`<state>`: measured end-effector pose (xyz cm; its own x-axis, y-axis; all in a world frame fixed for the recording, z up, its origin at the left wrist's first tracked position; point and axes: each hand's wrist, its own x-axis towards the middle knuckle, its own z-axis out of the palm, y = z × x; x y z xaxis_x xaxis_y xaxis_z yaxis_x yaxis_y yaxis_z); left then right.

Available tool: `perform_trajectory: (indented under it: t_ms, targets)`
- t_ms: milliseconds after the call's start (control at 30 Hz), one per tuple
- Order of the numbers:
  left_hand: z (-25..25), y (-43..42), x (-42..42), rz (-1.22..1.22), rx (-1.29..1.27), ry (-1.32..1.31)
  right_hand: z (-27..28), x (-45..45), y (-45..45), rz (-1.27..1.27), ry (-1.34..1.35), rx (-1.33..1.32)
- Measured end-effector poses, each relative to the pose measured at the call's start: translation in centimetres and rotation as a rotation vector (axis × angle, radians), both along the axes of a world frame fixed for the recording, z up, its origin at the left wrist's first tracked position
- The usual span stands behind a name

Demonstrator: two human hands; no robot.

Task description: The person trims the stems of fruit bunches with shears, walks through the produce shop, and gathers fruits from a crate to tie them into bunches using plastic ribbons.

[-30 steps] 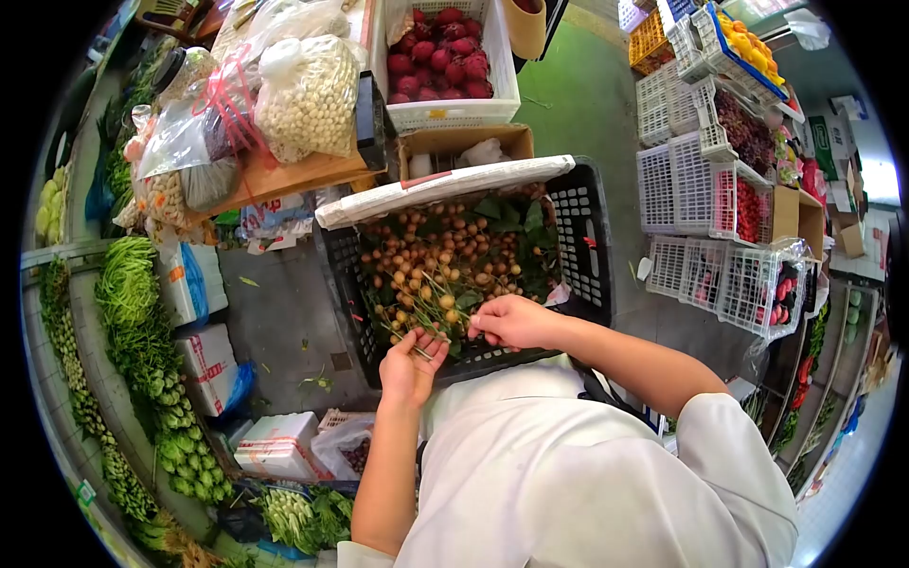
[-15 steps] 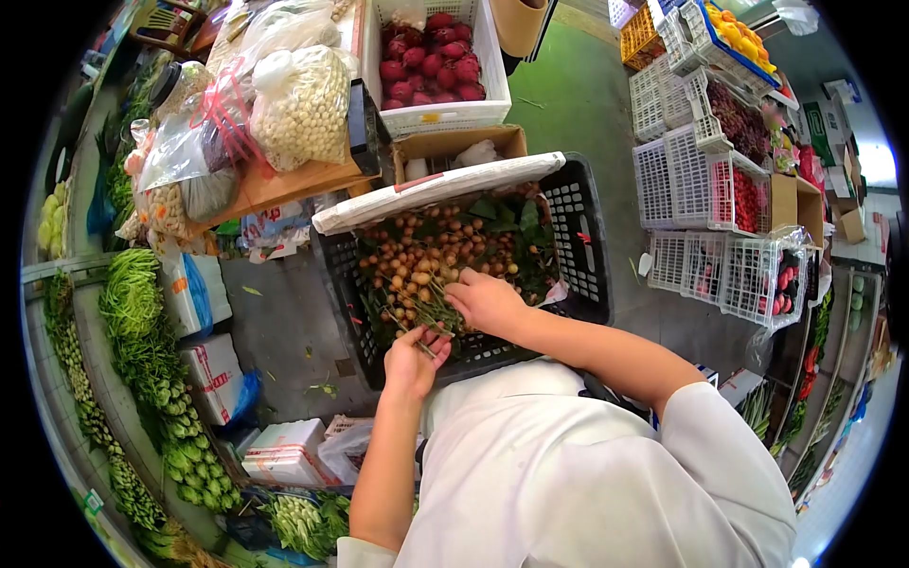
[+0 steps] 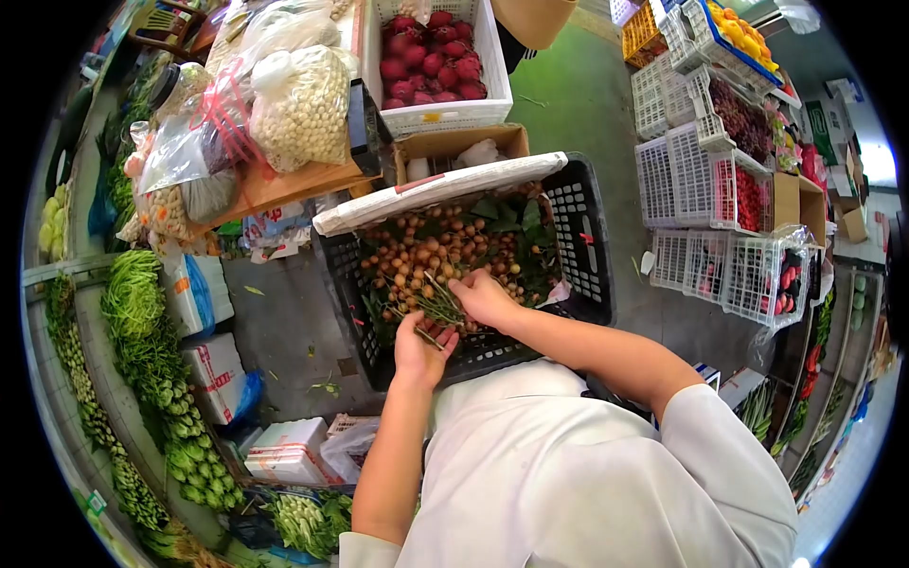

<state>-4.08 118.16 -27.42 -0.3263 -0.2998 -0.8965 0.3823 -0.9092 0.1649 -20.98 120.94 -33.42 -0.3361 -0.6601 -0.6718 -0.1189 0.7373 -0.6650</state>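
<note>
A black plastic crate [image 3: 585, 248] holds brown longans [image 3: 417, 256] on their stems, with dark green leaves among them. My left hand [image 3: 421, 350] is closed around cut longan stems [image 3: 437, 308] above the near side of the crate, a stem end poking out between the fingers. Just to its right, my right hand [image 3: 483, 300] has its fingers bent onto the same bundle, the thumb side against the stems. Its fingertips are partly hidden. Along the crate's far side lies a white foam lid [image 3: 440, 192].
Beyond the crate are a cardboard box [image 3: 511, 142] and a white crate of dark red fruit [image 3: 445, 115]. Bagged goods [image 3: 298, 109] sit on a wooden table at left, above leafy vegetables [image 3: 142, 350]. Stacked white crates [image 3: 668, 180] stand at right. A person is partly visible at the top.
My left hand has shifted slightly up and right and turned more palm-up. The stems between my hands now show more clearly. The person at the top has moved right.
</note>
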Motion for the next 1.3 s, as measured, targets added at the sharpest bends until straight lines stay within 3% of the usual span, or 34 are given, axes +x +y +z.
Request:
perform_trajectory:
  t_ms: [133, 200, 333, 533, 600, 767, 833, 933, 1033, 1100, 1133, 1233, 1300]
  targets:
    - [0.7, -1.1, -1.0, -0.119, 0.087, -0.003, 3.4, -0.5, -1.1, 0.100, -0.052, 0.067]
    - [1.1, -1.5, -1.6, -0.184, 0.080, -0.012, 4.4, -0.7, -1.4, 0.270, 0.067, -0.007]
    - [0.3, -1.7, -1.7, -0.205, 0.050, -0.013, 4.6, -0.9, -1.2, 0.265, 0.012, 0.015]
    - [-2.6, -1.1, -0.9, -0.201, -0.037, 0.015, 5.4, -0.8, -0.7, 0.322, -0.013, -0.169]
    - [-2.0, -1.2, -1.1, -0.193, -0.091, 0.011, 5.5, -0.4, -0.7, 0.529, 0.127, -0.236]
    - [0.2, -1.7, -1.5, -0.224, -0.151, 0.015, 5.5, 0.6, -0.5, 0.726, 0.265, -0.355]
    - [-0.7, -1.3, -0.9, -0.189, -0.097, -0.034, 5.8, 1.0, -0.2, 0.781, 0.347, -0.568]
    - [-0.9, -0.4, 0.0, 0.004, -0.010, 0.148, 7.2, 0.5, -0.7, 0.820, 0.203, -0.575]
    - [0.3, -0.3, 1.0, -0.136, -0.046, 0.112, 8.7, -0.8, -1.0, 0.830, 0.083, -0.582]
    - [2.2, -0.5, 0.6, -0.131, -0.062, 0.069, 10.6, -2.6, -2.0, 0.654, -0.258, -0.340]
    - [2.9, -0.6, 0.6, -0.137, -0.081, 0.027, 10.1, -2.7, -2.0, 0.397, -0.294, -0.403]
    - [3.7, -0.1, 1.9, -0.060, -0.061, -0.030, 8.6, -5.8, -4.5, 0.477, 0.209, -0.492]
    - [4.9, 0.2, 2.0, -0.050, -0.056, -0.041, 7.8, -5.0, -4.6, 0.479, 0.265, -0.563]
